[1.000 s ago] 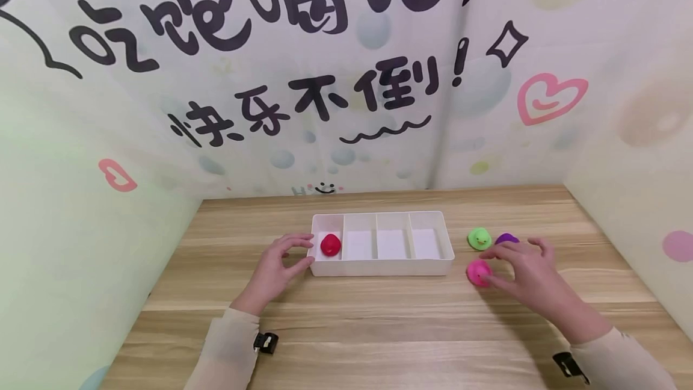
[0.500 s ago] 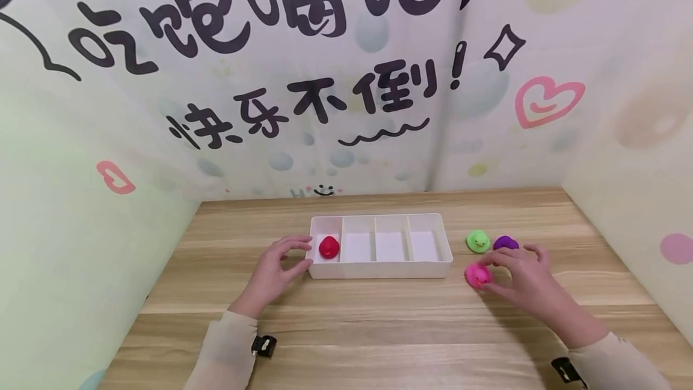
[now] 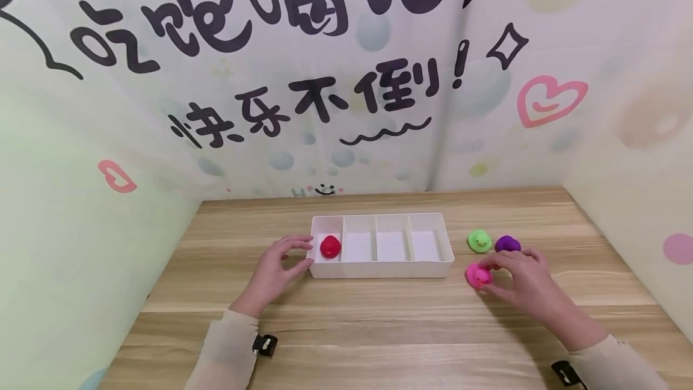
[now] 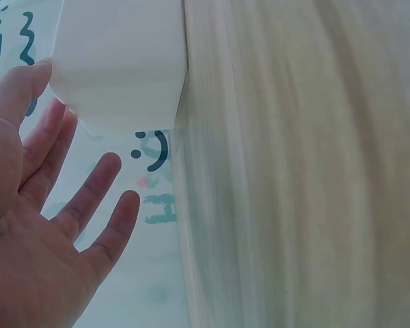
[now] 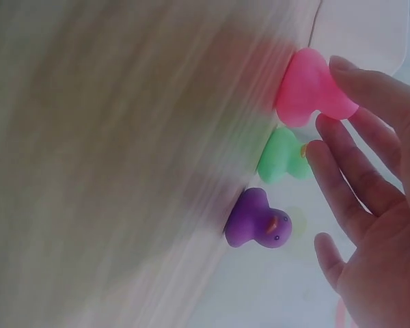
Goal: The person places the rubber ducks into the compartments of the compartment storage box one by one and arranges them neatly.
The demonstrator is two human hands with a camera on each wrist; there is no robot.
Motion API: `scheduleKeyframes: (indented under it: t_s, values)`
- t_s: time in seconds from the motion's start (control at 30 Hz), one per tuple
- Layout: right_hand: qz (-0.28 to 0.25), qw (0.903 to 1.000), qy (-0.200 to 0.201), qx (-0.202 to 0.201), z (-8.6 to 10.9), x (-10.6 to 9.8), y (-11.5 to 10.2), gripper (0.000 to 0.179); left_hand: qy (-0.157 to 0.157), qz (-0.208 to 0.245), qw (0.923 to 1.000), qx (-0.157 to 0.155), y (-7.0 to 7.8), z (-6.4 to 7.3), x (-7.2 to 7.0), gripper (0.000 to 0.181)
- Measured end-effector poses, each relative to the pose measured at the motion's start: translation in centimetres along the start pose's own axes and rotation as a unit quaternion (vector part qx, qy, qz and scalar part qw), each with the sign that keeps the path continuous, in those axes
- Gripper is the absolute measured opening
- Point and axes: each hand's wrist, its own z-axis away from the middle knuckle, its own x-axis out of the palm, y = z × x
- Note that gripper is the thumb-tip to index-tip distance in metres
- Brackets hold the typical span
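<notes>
In the head view, the left hand (image 3: 273, 272) rests its thumb and fingertips against the left end of a white divided tray (image 3: 381, 269); its other fingers are spread in the left wrist view. A red rubber duck (image 3: 330, 247) sits in the tray's leftmost compartment. To the right of the tray, the right hand (image 3: 527, 284) pinches a pink rubber duck (image 5: 306, 89) between thumb and index finger, low at the tabletop. Just behind are a green rubber duck (image 3: 479, 241) and a purple rubber duck (image 5: 256, 220), the purple one partly covered by the hand in the head view.
The wood-grain table (image 3: 368, 330) meets a printed white backdrop (image 3: 325, 161) just behind the tray, with side walls at left and right. The tray's three other compartments show bare bottoms. Black wrist straps (image 3: 265, 345) sit on both sleeves.
The pink duck has turned a little in the right fingers, so its beak shows more clearly. The right hand has shifted only slightly; the left hand and tray hold their places.
</notes>
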Motion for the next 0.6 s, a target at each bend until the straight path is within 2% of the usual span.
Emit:
scheduleKeyframes:
  t_s: [0.3,0.6]
  values:
    - [-0.001,1.0000,0.005,0.001,-0.16,-0.08,0.20,0.043,0.001,-0.002,1.0000,0.005,0.01,-0.05,-0.02,0.028]
    - [0.014,0.9995,0.026,-0.010,-0.57,-0.03,0.36,0.042,0.003,0.002,0.9999,0.010,0.00,-0.01,0.05,0.028]
